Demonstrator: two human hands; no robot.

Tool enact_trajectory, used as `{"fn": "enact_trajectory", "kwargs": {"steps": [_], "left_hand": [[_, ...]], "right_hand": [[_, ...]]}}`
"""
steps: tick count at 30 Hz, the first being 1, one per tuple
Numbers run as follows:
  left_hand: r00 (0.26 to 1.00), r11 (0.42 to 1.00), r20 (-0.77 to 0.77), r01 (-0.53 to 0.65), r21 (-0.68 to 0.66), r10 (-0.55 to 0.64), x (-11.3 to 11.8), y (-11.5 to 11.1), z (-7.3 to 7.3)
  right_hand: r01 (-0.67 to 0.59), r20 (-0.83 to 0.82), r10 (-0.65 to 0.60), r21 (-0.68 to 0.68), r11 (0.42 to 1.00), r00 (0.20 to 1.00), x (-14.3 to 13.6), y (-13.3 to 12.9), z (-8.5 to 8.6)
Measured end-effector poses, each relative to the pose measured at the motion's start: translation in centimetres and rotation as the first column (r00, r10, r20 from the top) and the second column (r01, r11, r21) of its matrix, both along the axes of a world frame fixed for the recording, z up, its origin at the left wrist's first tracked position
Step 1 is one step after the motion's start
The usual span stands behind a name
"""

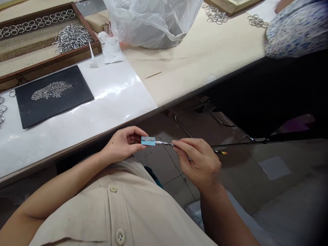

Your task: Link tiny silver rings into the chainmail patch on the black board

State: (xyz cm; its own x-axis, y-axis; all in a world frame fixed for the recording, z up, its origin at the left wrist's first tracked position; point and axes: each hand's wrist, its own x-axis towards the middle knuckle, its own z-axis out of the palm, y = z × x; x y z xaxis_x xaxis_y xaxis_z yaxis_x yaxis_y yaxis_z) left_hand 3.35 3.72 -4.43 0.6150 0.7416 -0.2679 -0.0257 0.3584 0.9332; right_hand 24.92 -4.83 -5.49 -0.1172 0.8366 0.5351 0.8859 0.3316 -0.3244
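Observation:
A small light-blue pencil sharpener (pixel 148 142) with a metal blade on its face is pinched between the thumb and fingers of my left hand (pixel 123 144). My right hand (pixel 197 160) grips a thin dark pencil (pixel 166 144) with a pale, patterned front part. The pencil's front end meets the right side of the sharpener; its very tip is hidden there. Its coloured back end sticks out beyond my right hand. Both hands are just off the table's front edge, in front of my shirt.
On the table (pixel 115 95) lie a black pad (pixel 28 112) with tiny shiny pieces, a wooden tray (pixel 51 63) of metal rings, a small white brush (pixel 93 61) and a thin stick (pixel 153 74). A plastic bag (pixel 156 27) stands behind. A co-worker's patterned sleeve (pixel 297 30) is at right.

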Motion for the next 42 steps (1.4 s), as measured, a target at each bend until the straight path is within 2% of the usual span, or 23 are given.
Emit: {"fn": "enact_trajectory", "kwargs": {"steps": [5, 9, 13, 19, 31, 42], "left_hand": [[0.998, 0.977, -0.058, 0.032, 0.212, -0.02, -0.3, -0.3, 0.8], [0.995, 0.917, -0.095, 0.063, 0.393, -0.027, -0.6, -0.5, 1.0], [0.99, 0.856, -0.14, 0.079, 0.51, -0.008, -0.8, -0.5, 1.0], [0.987, 0.838, -0.156, 0.061, 0.543, 0.029, -1.0, -0.6, 1.3], [0.985, 0.847, -0.167, 0.054, 0.529, 0.042, -1.0, -0.7, 1.2], [0.982, 0.795, -0.182, 0.07, 0.603, 0.051, -1.1, -0.6, 1.2]], "right_hand": [[-0.04, 0.018, 0.039, 0.014, 0.999, 0.999, -0.4, 0.1, 0.2], [-0.054, -0.002, 0.054, 0.006, 0.998, 0.999, -0.8, 0.2, 0.6], [-0.071, -0.004, 0.071, 0.007, 0.997, 0.997, -1.2, 0.2, 1.1], [-0.092, 0.006, 0.092, 0.002, 0.996, 0.996, -1.5, 0.0, 1.4], [-0.045, -0.023, 0.045, 0.009, 0.999, 0.999, -1.5, -0.4, 1.0], [-0.096, -0.052, 0.096, -0.003, 0.995, 0.994, -1.4, -0.4, 1.1]]}}
